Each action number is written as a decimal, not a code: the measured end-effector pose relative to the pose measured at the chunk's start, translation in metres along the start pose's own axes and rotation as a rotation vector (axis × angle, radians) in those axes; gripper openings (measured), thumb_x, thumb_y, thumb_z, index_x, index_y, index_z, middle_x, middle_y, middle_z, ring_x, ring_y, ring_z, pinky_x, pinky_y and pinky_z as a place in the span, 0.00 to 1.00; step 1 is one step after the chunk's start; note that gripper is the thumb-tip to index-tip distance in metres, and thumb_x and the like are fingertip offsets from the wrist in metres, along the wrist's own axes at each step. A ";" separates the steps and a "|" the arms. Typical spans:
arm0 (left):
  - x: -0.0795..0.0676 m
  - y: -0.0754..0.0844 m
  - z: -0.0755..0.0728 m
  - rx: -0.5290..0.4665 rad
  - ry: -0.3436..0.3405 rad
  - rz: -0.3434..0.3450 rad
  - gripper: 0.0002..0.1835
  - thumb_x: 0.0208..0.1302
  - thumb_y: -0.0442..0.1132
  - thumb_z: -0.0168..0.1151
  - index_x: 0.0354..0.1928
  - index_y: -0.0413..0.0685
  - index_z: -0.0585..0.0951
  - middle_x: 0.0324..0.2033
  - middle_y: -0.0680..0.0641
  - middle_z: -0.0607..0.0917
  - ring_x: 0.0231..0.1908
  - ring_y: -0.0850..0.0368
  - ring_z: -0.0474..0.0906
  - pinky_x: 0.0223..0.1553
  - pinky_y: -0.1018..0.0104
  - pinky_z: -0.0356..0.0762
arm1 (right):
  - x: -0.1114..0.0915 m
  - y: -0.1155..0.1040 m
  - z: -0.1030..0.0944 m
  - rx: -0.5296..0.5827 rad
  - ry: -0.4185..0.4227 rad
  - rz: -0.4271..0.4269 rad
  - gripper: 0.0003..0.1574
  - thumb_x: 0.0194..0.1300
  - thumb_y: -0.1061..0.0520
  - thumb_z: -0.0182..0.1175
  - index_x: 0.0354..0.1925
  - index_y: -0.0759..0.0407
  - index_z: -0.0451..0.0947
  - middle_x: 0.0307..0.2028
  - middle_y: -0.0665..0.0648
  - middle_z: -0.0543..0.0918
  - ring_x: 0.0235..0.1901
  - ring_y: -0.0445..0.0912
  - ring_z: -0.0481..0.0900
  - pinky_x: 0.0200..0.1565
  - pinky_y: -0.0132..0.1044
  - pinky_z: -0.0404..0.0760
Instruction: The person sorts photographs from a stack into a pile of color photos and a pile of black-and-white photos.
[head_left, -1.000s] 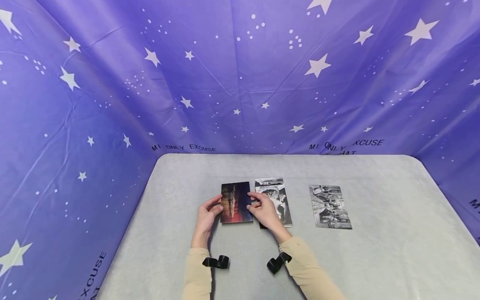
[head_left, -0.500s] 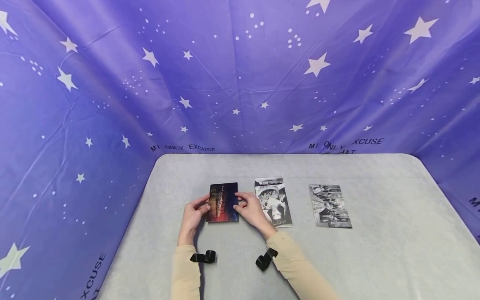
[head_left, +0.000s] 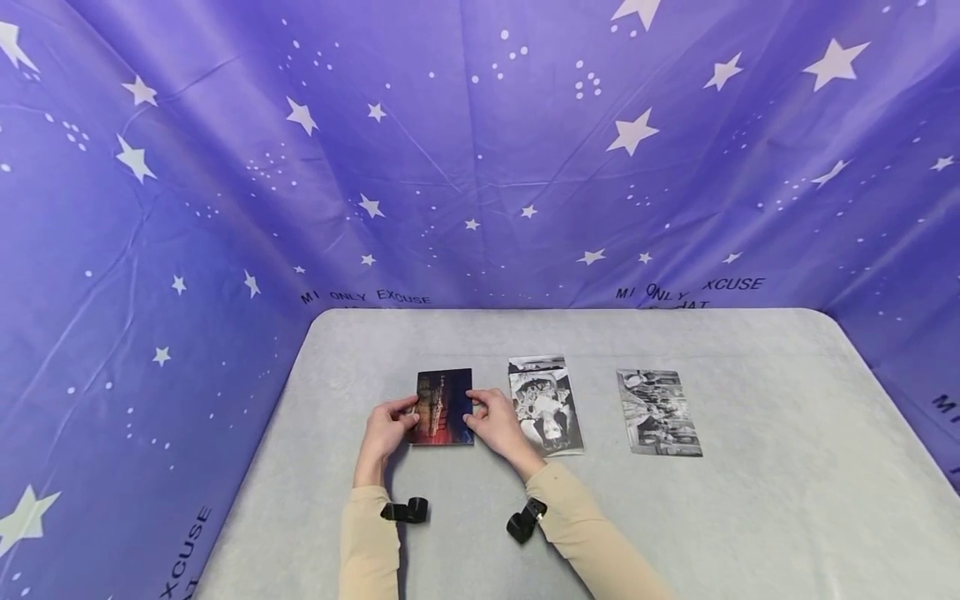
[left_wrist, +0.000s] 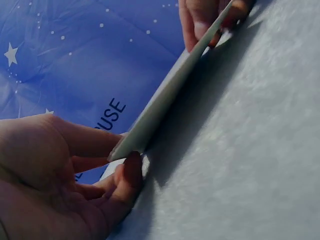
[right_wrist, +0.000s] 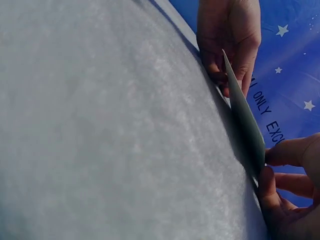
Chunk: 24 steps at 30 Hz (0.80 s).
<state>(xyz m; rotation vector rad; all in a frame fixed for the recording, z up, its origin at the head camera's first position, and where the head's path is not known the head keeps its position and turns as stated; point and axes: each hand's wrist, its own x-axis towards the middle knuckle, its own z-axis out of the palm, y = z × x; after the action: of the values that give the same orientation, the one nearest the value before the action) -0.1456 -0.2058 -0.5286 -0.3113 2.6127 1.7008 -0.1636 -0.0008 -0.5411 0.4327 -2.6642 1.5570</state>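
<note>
A dark colour photo print [head_left: 444,408] with a reddish, lit-up subject is held between my two hands at the left of the table. My left hand [head_left: 384,432] pinches its left edge, fingers and thumb on either side, as the left wrist view also shows. On the opposite edge, my right hand [head_left: 497,423] pinches it between fingers and thumb. Seen edge-on in the right wrist view, the photo print [right_wrist: 244,116] has a pale back and tilts close over the table, a shadow beneath it.
Overlapping black-and-white photos [head_left: 551,408] lie just right of my right hand. Farther right, another black-and-white photo [head_left: 660,412] lies flat on the grey table [head_left: 780,500]. A purple star-patterned curtain [head_left: 480,167] surrounds the table's back and sides.
Both hands have carried the colour photo print left, away from the black-and-white photos, mostly in the first half second. The black-and-white photos have stayed put.
</note>
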 end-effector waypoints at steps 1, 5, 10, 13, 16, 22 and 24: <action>0.001 0.000 -0.001 0.008 -0.012 -0.001 0.18 0.58 0.24 0.62 0.52 0.28 0.79 0.35 0.39 0.82 0.30 0.61 0.72 0.32 0.72 0.70 | 0.000 0.000 0.000 -0.006 -0.005 -0.003 0.26 0.50 0.66 0.69 0.49 0.71 0.80 0.36 0.58 0.78 0.27 0.43 0.77 0.43 0.41 0.74; 0.003 0.002 -0.004 0.027 -0.063 -0.002 0.19 0.60 0.25 0.61 0.54 0.28 0.78 0.35 0.40 0.82 0.33 0.59 0.74 0.33 0.70 0.71 | -0.001 0.002 0.000 -0.030 -0.016 -0.014 0.25 0.49 0.64 0.70 0.48 0.70 0.81 0.33 0.56 0.77 0.31 0.46 0.77 0.42 0.41 0.73; 0.001 0.005 -0.006 0.039 -0.083 -0.003 0.18 0.64 0.28 0.59 0.55 0.28 0.77 0.41 0.36 0.83 0.36 0.58 0.75 0.36 0.69 0.72 | 0.000 0.002 0.001 -0.033 -0.021 -0.019 0.26 0.48 0.64 0.70 0.49 0.71 0.80 0.34 0.56 0.77 0.30 0.45 0.78 0.41 0.40 0.74; 0.001 0.007 -0.004 0.043 -0.077 -0.002 0.18 0.65 0.30 0.58 0.56 0.29 0.77 0.45 0.35 0.83 0.39 0.55 0.75 0.38 0.68 0.72 | -0.001 0.002 0.000 -0.026 -0.025 -0.021 0.27 0.48 0.65 0.70 0.49 0.72 0.80 0.34 0.57 0.77 0.27 0.42 0.77 0.40 0.39 0.75; 0.001 0.008 -0.002 0.050 -0.065 0.004 0.18 0.66 0.30 0.57 0.56 0.29 0.77 0.47 0.33 0.82 0.45 0.49 0.76 0.43 0.63 0.74 | -0.001 0.002 -0.001 -0.017 -0.033 -0.022 0.28 0.48 0.65 0.70 0.50 0.72 0.79 0.35 0.57 0.77 0.25 0.39 0.77 0.39 0.38 0.75; 0.000 0.011 -0.001 0.116 -0.033 0.038 0.17 0.66 0.31 0.57 0.55 0.28 0.78 0.48 0.32 0.81 0.50 0.40 0.77 0.51 0.51 0.73 | -0.001 0.000 -0.002 0.004 -0.038 -0.021 0.28 0.49 0.66 0.69 0.51 0.73 0.78 0.36 0.59 0.78 0.25 0.40 0.77 0.39 0.36 0.75; -0.001 0.012 -0.001 0.129 -0.031 0.034 0.17 0.66 0.31 0.57 0.55 0.28 0.78 0.48 0.32 0.82 0.49 0.40 0.77 0.52 0.49 0.73 | -0.002 0.001 -0.002 0.015 -0.034 -0.018 0.29 0.49 0.66 0.68 0.51 0.73 0.78 0.36 0.59 0.78 0.25 0.41 0.77 0.38 0.35 0.75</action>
<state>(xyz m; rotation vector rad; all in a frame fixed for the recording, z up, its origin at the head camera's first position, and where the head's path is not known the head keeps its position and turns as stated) -0.1471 -0.2014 -0.5171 -0.2380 2.7040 1.5242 -0.1626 0.0014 -0.5411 0.4875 -2.6672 1.5804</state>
